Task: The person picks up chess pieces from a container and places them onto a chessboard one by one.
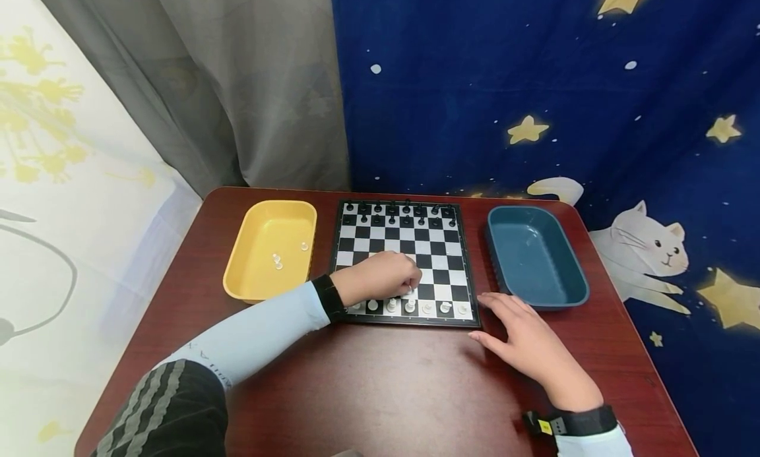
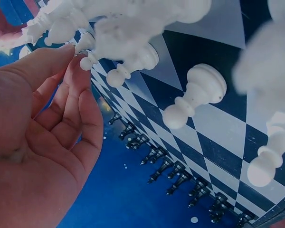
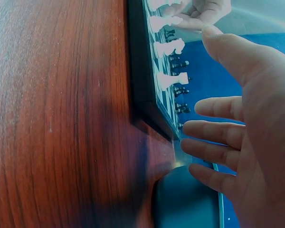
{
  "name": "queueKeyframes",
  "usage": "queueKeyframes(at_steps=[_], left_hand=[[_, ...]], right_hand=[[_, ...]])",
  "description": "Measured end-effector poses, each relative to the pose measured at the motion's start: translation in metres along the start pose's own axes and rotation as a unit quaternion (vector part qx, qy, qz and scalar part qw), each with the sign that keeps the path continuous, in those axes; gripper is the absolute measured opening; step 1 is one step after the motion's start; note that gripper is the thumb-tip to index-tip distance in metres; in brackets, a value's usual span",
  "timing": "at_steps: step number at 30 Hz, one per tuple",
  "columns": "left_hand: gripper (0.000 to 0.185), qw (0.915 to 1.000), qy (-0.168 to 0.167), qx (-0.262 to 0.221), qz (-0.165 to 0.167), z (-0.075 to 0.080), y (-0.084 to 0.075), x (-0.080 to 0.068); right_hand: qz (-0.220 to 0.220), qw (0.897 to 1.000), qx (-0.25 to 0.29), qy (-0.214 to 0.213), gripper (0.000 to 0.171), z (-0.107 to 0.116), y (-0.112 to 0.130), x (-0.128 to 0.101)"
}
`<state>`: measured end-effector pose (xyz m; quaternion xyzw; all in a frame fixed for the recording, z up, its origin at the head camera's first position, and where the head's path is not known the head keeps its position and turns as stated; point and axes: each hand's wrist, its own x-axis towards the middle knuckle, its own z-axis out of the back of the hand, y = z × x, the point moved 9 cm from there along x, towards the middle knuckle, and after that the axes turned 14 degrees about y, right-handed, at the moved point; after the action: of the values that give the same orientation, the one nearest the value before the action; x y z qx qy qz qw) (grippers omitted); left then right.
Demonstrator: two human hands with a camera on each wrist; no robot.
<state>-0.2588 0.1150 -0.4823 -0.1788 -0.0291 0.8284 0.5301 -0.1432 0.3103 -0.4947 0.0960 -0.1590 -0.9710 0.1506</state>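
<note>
Right hand [image 1: 534,345] flat beside chessboard [image 1: 406,259]; left hand [image 1: 380,277] pinching white pawn [image 1: 409,290].

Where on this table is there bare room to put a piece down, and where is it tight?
Bare wood lies along the near table edge, between the chessboard and the person. The blue tray looks empty; the yellow tray holds only a few white pieces. Crowded: the board's near rows under the left hand, and its far rows of black pieces.

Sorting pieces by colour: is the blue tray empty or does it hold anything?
Empty: the head view shows only the bare floor of the blue tray, while the yellow tray holds a few white pieces.
</note>
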Motion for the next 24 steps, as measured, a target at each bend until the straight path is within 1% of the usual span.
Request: queueKeyframes(at_steps=[4, 7, 10, 12, 14, 17, 19, 22, 24], left_hand=[[0.005, 0.9999, 0.009, -0.004, 0.009, 0.003, 0.003, -0.003], [0.013, 0.9995, 0.006, -0.013, 0.028, 0.012, 0.011, -0.011], [0.015, 0.9980, -0.021, -0.026, 0.053, 0.028, 0.029, -0.028], [0.012, 0.9956, -0.049, -0.032, 0.073, 0.042, 0.045, -0.044], [0.008, 0.9918, -0.081, -0.039, 0.092, 0.054, 0.065, -0.063], [0.008, 0.9821, -0.120, -0.052, 0.135, 0.068, 0.100, -0.097], [0.010, 0.9721, -0.139, -0.068, 0.176, 0.073, 0.124, -0.120], [0.013, 0.9523, -0.155, -0.097, 0.244, 0.072, 0.159, -0.152], [0.013, 0.9417, -0.154, -0.110, 0.278, 0.066, 0.179, -0.167]], right_hand=[[-0.003, 1.000, 0.000, 0.003, 0.075, 0.000, 0.000, 0.001], [-0.003, 1.000, -0.002, 0.005, 0.075, 0.000, 0.001, 0.001], [-0.003, 1.000, -0.003, 0.005, 0.075, 0.001, 0.001, 0.001], [-0.002, 1.000, -0.002, 0.005, 0.075, 0.001, 0.001, 0.002], [-0.002, 1.000, -0.002, 0.006, 0.075, 0.001, 0.001, 0.002], [0.001, 1.000, -0.002, 0.007, 0.076, 0.001, 0.001, 0.003], [0.002, 1.000, -0.003, 0.007, 0.076, 0.000, 0.001, 0.004], [0.007, 1.000, -0.005, 0.005, 0.075, -0.001, 0.002, 0.005], [0.010, 1.000, -0.006, 0.003, 0.074, -0.002, 0.003, 0.006]])
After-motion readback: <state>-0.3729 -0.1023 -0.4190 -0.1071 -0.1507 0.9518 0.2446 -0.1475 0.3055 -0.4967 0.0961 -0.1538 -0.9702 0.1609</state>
